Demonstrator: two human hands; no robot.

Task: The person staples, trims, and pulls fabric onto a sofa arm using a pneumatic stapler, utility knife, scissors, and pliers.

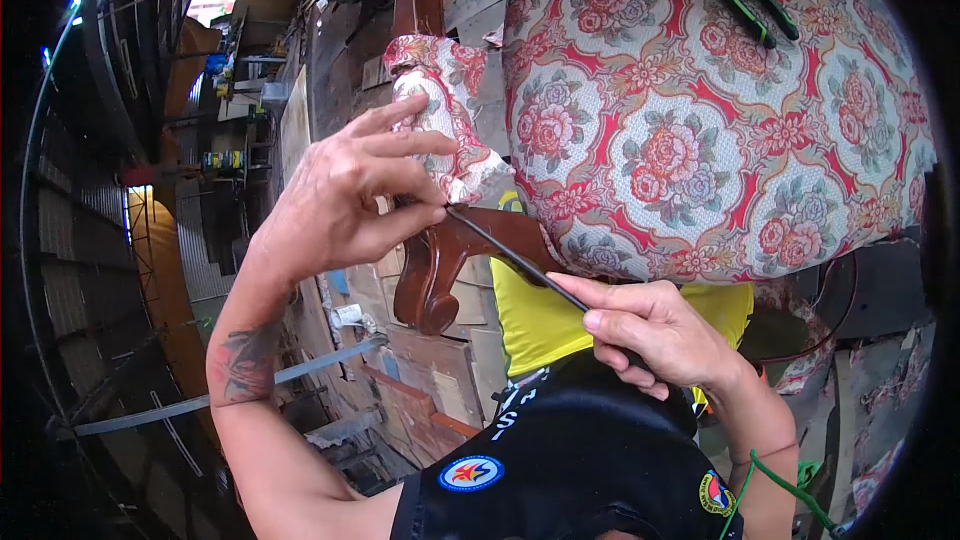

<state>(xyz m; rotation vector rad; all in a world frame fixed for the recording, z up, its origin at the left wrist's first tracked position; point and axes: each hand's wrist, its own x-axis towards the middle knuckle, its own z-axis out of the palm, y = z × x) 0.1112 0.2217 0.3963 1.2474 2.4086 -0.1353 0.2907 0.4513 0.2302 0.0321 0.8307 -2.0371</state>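
black shirt [590,440], round badges [471,473], tattooed forearm [245,365]

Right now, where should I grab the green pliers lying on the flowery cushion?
Take the pliers by their two green handles, which lie side by side and point down the cushion. Come from above, since they lie flat on the padding. The jaw end is cut off at the picture's top.
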